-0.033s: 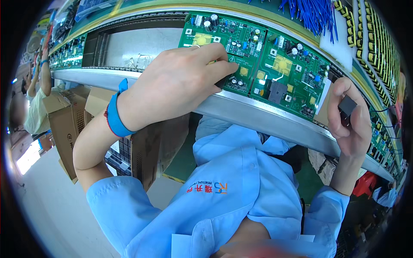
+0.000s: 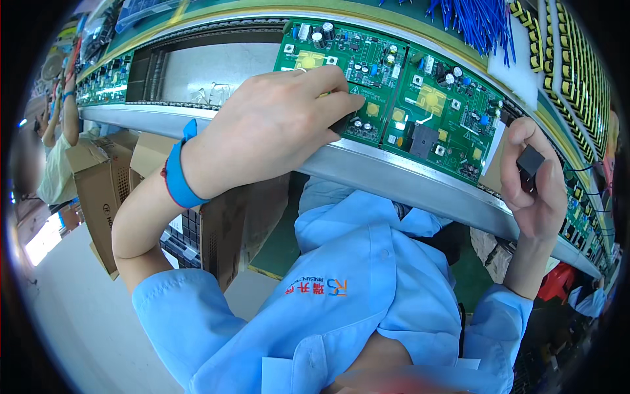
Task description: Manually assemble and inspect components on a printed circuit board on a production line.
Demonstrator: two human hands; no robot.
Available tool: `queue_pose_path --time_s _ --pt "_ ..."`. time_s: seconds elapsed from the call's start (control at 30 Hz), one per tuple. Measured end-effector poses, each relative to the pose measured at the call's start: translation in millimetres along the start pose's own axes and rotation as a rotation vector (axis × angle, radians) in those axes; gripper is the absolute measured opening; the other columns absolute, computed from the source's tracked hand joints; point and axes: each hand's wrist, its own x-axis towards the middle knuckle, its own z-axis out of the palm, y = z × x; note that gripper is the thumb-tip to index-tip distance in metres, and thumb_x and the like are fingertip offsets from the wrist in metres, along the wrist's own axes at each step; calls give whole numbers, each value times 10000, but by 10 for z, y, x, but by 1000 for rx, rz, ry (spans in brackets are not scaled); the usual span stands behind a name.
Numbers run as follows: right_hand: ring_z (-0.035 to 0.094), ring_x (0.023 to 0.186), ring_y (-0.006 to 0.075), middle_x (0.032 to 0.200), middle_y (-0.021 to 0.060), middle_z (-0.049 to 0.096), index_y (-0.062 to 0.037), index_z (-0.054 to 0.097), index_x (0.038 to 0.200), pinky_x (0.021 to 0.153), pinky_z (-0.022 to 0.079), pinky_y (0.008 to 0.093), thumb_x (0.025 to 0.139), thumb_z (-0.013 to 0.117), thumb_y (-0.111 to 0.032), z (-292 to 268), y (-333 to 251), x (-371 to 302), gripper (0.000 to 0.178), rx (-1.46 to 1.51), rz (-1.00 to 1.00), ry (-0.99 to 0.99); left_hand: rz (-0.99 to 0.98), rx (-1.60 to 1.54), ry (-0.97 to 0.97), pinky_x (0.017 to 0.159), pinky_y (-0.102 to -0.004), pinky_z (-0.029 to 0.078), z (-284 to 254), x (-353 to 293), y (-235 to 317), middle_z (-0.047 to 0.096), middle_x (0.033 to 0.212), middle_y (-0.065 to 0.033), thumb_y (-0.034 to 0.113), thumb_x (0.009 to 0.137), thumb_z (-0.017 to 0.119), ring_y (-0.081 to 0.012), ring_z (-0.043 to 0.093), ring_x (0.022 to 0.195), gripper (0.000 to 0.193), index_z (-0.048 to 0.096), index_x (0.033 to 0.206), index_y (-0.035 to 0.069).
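Note:
My left hand (image 2: pixel 269 128), with a blue band on its wrist, reaches over the near left part of a green circuit board (image 2: pixel 357 49). Its thumb and fingers close on a dark part (image 2: pixel 340 125) at the board's near edge, mostly hidden beneath them. To the right, my right hand (image 2: pixel 535 190) is raised beside the rail with curled fingers. Between them is a black block-shaped component (image 2: pixel 529 159) with thin pins. A second green board (image 2: pixel 453 98) lies between my hands and carries a similar black block (image 2: pixel 423 140).
A metal rail (image 2: pixel 407 172) runs along the near side of the boards. Blue wires (image 2: pixel 472 23) and rows of yellow-and-black parts (image 2: pixel 577 79) lie at the far right. Cardboard boxes (image 2: pixel 95 177) stand below left. Another person (image 2: pixel 62 148) works at the far left.
The boards and my left hand have shifted very slightly to the right. My right hand keeps its place and its hold on the black block.

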Motion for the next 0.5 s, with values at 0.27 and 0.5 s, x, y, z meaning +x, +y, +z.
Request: queue_pose_path --time_s 0.27,0.5 --pt "338 554 11 948 135 540 78 459 1258 428 254 157 982 608 -437 74 -31 -25 603 88 126 -50 -29 -181 26 793 -373 519 -48 -6 -27 559 1078 -89 53 753 781 -274 628 947 482 622 1208 58" --pt "466 664 62 1157 198 472 -21 489 1226 452 383 152 926 727 -288 4 82 -70 466 78 -24 -9 -371 -801 228 936 -265 448 -240 -340 -249 493 1043 -4 45 818 782 -133 578 1024 613 538 1380 29"
